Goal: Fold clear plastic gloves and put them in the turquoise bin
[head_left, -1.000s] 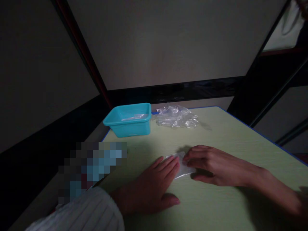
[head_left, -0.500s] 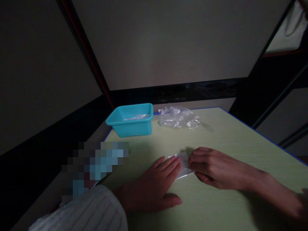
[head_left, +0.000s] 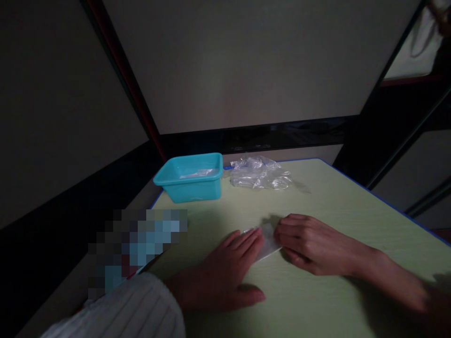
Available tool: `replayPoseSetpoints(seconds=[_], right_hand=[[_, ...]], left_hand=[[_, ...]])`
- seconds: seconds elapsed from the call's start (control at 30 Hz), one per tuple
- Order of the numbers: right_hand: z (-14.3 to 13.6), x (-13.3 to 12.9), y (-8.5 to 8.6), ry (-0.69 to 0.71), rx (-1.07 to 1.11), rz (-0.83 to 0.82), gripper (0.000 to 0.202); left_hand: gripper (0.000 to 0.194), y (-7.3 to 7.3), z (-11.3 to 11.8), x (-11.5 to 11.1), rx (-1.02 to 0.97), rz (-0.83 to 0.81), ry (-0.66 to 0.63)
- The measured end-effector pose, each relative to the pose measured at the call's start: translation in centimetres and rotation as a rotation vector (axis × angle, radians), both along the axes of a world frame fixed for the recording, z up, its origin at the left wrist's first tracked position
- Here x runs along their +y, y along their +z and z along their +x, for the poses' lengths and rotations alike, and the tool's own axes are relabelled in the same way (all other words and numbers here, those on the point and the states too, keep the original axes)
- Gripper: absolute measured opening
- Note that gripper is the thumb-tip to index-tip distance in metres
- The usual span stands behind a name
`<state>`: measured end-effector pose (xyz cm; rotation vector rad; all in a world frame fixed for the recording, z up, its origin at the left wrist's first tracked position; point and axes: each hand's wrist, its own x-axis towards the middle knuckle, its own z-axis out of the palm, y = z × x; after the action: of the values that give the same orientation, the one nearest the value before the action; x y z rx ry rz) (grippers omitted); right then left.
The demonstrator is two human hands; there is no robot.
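Observation:
A small clear plastic packet [head_left: 268,240] lies flat on the pale green table [head_left: 338,197]. My left hand [head_left: 234,270] rests palm down with its fingers stretched over the packet's left part and its thumb spread apart on the table. At the packet's right edge, my right hand [head_left: 310,245] has its fingers curled and pressed together on it; the fingertips are partly hidden behind the knuckles.
Toward the back left stands a turquoise basket [head_left: 193,190] with clear plastic inside. Beside it lies a crumpled clear plastic bag [head_left: 259,173]. A pixelated patch covers the area left of the table. A wall panel [head_left: 239,65] rises behind.
Both hands keep nearly the same places on the packet. The whole view has shifted very slightly.

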<state>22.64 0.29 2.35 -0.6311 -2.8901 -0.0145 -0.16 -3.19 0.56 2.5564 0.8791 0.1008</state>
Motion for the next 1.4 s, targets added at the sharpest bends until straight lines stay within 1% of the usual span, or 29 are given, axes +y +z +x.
replayPoseSetpoints(seconds=[0.1, 0.17, 0.23, 0.33, 0.4, 0.43, 0.47, 0.57, 0.63, 0.77, 0.87, 0.97, 1.07, 1.17, 1.4], right_hand=[[-0.1, 0.0, 0.0, -0.032, 0.154, -0.083, 0.017], [-0.3, 0.0, 0.0, -0.060, 0.291, -0.174, 0.015], [-0.5, -0.1, -0.1, -0.128, 0.421, -0.292, 0.011], [-0.9, -0.3, -0.1, -0.230, 0.594, -0.469, 0.007], [-1.2, -0.4, -0.2, -0.283, 0.698, -0.588, 0.011], [-1.3, -0.4, -0.3, -0.307, 0.744, -0.650, 0.013], [-1.5, -0.4, -0.3, -0.329, 0.786, -0.711, 0.015], [-1.9, -0.2, -0.6, -0.365, 0.875, -0.879, 0.018], [-2.1, 0.0, -0.7, -0.381, 0.914, -0.975, 0.022], [-2.3, 0.1, -0.9, -0.376, 0.989, -1.102, 0.027], [-2.3, 0.1, -0.9, -0.310, 1.022, -1.124, 0.032], [-2.2, 0.1, -1.0, -0.258, 0.999, -1.121, 0.032], [-2.2, 0.2, -1.2, -0.250, 0.917, -1.136, 0.028], [-2.1, 0.2, -1.5, -0.280, 0.847, -1.137, 0.029], [-2.2, 0.2, -1.4, -0.279, 0.850, -1.161, 0.034]], left_hand=[[0.082, -0.5, 0.3, 0.0, -0.144, -0.049, 0.155], [0.074, -1.0, 0.4, 0.1, -0.267, -0.074, 0.285], [0.063, -1.4, 0.5, 0.2, -0.358, -0.108, 0.405], [0.041, -1.5, 0.6, 0.5, -0.459, -0.158, 0.601], [0.022, -1.5, 0.8, 0.8, -0.555, -0.230, 0.666], [0.015, -1.5, 0.9, 0.9, -0.619, -0.287, 0.660], [0.012, -1.5, 1.0, 1.1, -0.690, -0.354, 0.637], [0.011, -1.5, 1.3, 1.3, -0.876, -0.547, 0.594], [0.014, -1.4, 1.4, 1.3, -0.925, -0.633, 0.610], [0.026, -0.5, 1.5, 1.2, -0.926, -0.745, 0.682], [0.029, 0.2, 1.6, 1.1, -0.938, -0.795, 0.751], [0.028, 0.4, 1.7, 1.1, -0.958, -0.813, 0.785], [0.027, 0.3, 1.6, 1.2, -0.969, -0.831, 0.769], [0.028, 0.2, 1.6, 1.2, -0.972, -0.837, 0.740], [0.027, 0.0, 1.6, 1.2, -0.964, -0.820, 0.703]])
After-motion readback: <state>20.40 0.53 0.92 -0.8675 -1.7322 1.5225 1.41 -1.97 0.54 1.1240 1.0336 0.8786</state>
